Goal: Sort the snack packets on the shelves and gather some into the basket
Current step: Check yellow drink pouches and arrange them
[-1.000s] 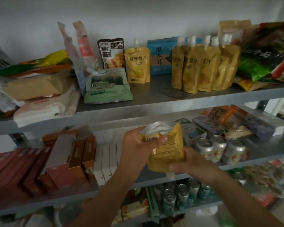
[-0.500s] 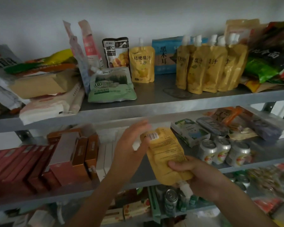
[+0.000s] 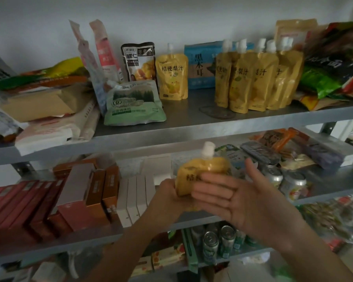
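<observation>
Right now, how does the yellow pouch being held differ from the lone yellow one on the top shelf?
The held pouch is gripped by the left hand; the lone pouch stands free on the top shelf. The held pouch's label is partly hidden by the right hand; the lone pouch's shows fully. Both are yellow with white caps.

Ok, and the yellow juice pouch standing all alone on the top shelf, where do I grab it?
Grip the lone yellow pouch round its wide middle, coming straight from the front. It stands upright facing you, with both side edges showing. The thin spout would probably let it swing. The green packet lies by its lower left, so hold above that.
</observation>
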A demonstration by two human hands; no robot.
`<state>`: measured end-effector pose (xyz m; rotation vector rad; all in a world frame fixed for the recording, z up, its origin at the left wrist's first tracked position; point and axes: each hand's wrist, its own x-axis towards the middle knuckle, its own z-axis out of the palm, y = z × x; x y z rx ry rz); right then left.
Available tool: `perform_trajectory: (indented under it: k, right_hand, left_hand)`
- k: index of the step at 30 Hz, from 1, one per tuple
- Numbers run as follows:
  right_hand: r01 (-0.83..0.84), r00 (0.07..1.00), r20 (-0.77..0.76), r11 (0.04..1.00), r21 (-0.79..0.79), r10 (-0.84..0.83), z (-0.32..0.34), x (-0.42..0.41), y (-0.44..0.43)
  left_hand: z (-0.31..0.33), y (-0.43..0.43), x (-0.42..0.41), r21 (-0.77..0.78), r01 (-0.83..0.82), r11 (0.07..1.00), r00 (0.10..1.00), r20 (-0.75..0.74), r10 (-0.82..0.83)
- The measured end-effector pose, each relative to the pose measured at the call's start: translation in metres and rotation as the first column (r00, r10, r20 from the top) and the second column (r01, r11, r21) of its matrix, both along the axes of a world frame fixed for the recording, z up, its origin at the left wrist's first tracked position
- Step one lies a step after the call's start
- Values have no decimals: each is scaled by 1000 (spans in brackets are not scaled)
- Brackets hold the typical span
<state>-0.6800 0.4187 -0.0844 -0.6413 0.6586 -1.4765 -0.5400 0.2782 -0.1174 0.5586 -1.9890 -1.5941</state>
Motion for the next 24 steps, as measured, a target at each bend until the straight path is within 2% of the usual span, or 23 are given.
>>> perform_trajectory:
  k: [1,2,3,4,5,8,10,13,14,17,21,23,24]
  right_hand:
    - [77,985,-150,993,-84,-89,-2,-4,3]
    - [219,892,-364,961,-172,-268,0,-5,4]
    - [320,735,-523,900,-295,-432,0,-6,5]
    - [366,614,-582,845,-389,-534,-1,-6,3]
    - [384,567,-588,817,-430,-576,-4,-7,-1]
    - [490,476,-617,772,-406,-627,-13,-6,-16]
    - [515,418,-719,797,-316,-555,-12,-5,-25]
    - [479,505,-781,872,-101,-368,-5,-8,-28]
    - [445,532,-780,892,-73,-329,-3,-10,-28]
    - [409,564,-773,911,-42,-289,-2,-13,-27]
    - [403,703,-670,910,98,-239,-4,-17,-30]
    - [474,698,-656,872,121,-288,-5,-17,-32]
    - [540,668,-659,835,108,-347,-5,-17,-33]
  left_hand:
    - [2,3,1,45,0,999,1000,13,-1]
    - [2,6,2,109,14,994,999,28,-17]
    - [3,9,2,198,33,980,998,38,-41]
    - [4,10,2,285,66,956,995,49,-83]
    - [5,12,2,350,98,932,991,56,-125]
    - [8,19,1,451,158,878,970,95,-223]
    - [8,26,0,475,174,863,957,125,-262]
    - [9,30,3,480,184,858,945,155,-289]
    - [9,31,5,475,178,862,945,163,-285]
    - [10,32,9,472,193,860,937,170,-304]
    - [19,39,9,446,208,870,926,198,-323]
    - [20,41,8,347,172,922,944,210,-255]
    - [19,41,8,227,125,966,959,223,-177]
